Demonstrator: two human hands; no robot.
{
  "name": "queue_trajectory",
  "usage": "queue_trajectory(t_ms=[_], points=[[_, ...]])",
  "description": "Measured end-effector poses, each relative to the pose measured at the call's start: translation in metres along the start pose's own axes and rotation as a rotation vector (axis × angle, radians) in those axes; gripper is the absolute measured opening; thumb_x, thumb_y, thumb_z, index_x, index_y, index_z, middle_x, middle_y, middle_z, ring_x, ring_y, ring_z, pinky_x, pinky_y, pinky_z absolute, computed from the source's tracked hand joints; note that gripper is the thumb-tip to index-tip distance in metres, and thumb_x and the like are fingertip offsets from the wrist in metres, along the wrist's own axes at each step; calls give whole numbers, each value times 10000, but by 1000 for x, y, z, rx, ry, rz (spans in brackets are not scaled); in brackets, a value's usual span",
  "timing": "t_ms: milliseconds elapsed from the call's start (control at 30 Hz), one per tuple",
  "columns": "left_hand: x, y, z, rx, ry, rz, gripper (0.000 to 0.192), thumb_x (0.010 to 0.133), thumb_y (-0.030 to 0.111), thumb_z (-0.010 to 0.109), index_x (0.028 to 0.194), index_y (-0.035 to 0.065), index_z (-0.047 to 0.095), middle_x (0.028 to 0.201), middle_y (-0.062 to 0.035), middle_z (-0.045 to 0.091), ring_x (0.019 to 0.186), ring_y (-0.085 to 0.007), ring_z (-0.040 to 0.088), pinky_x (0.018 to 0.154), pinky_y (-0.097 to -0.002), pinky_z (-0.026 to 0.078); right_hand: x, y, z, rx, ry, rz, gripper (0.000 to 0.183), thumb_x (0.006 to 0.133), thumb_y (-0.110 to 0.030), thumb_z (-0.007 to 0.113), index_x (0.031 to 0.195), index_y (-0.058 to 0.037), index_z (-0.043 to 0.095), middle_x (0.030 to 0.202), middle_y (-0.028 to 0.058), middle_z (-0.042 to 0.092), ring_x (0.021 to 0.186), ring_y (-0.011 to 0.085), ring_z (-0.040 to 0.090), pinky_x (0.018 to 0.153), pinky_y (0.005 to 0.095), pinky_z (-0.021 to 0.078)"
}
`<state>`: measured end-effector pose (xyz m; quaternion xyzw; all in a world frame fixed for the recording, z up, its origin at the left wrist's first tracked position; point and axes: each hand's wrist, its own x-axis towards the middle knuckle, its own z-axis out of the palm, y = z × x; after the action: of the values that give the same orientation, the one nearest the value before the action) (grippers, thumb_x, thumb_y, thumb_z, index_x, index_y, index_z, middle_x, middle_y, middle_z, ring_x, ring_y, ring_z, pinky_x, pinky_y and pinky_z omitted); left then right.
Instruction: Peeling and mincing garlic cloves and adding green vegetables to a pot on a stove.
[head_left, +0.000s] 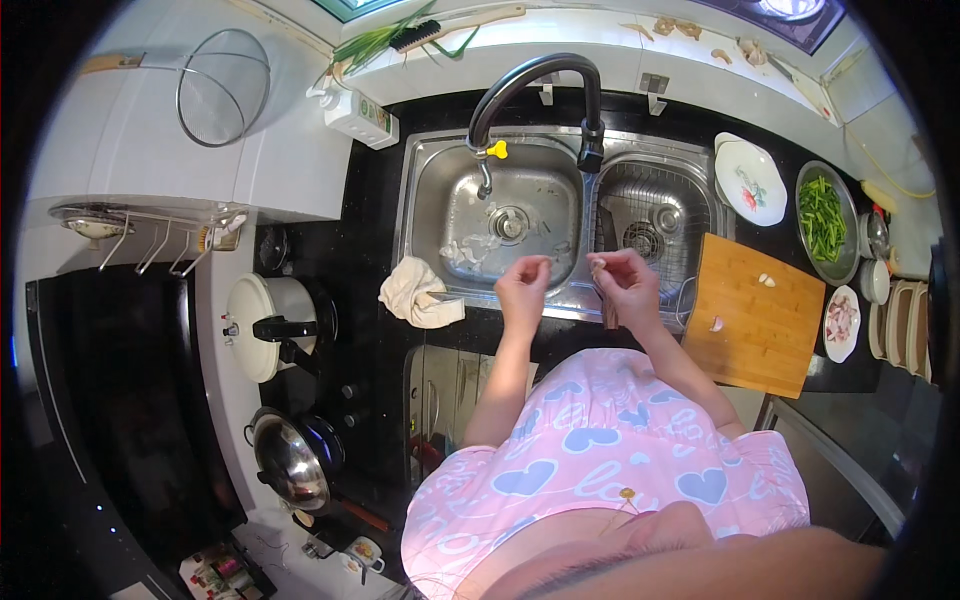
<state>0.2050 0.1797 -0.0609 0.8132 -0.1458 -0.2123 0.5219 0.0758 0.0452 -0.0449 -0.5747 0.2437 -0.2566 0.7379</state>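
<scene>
Both hands are over the front edge of the double steel sink (420, 225). My right hand (628, 283) pinches a small whitish piece, likely a garlic clove (598, 264), between thumb and fingers. My left hand (525, 283) has its thumb and fingertips together over the left basin; whether something small is between them cannot be told. Pale peelings (469, 251) lie in the left basin. To the right, a wooden cutting board (757, 337) bears peeled garlic cloves (766, 280) and one pinkish clove (716, 323). A knife (609, 307) lies by the right basin, partly hidden by my right hand.
A black faucet (532, 71) arches over the sink. A cream cloth (420, 294) lies at its front left corner. Right of the sink are a floral plate (750, 180), a bowl of cut green vegetables (823, 221) and a dish of sliced meat (841, 324). A pressure cooker (259, 328) stands left.
</scene>
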Motion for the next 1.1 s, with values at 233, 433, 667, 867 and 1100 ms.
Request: queue_trajectory(t_ms=[233,433,667,867,1100], points=[[12,3,-16,339,250,394,328,797,9,709,1120,50,665,1007,-125,646,846,-178,640,774,-281,533,9,-3,-8,22,-23,35,199,843,5,684,1027,-45,627,950,26,659,866,85,632,797,224,514],[-10,35,-1,-83,-97,157,98,851,57,696,938,33,735,831,-48,693,725,-123,631,726,-252,507,7,1,-3,-215,-32,-15,216,817,-4,706,1017,-48,637,903,11,657,820,83,630,755,224,511],[-8,33,-32,41,-98,136,134,867,60,673,983,21,728,877,-68,709,781,-104,641,709,-236,497,6,4,0,-284,-60,27,197,802,-1,713,983,-32,644,887,27,653,776,96,620,712,236,504],[-20,26,-2,-205,-240,28,172,881,84,670,1016,-8,723,890,-72,724,795,-84,636,712,-236,499,6,7,10,-407,-119,-143,207,787,15,711,979,-19,643,866,59,628,780,132,621,691,251,501],[-19,33,-2,-154,-238,31,185,869,88,684,1026,-3,719,851,-65,725,795,-89,651,725,-224,510,7,3,6,-416,-141,-192,208,785,35,702,983,-15,660,916,79,650,822,157,640,716,262,516]])
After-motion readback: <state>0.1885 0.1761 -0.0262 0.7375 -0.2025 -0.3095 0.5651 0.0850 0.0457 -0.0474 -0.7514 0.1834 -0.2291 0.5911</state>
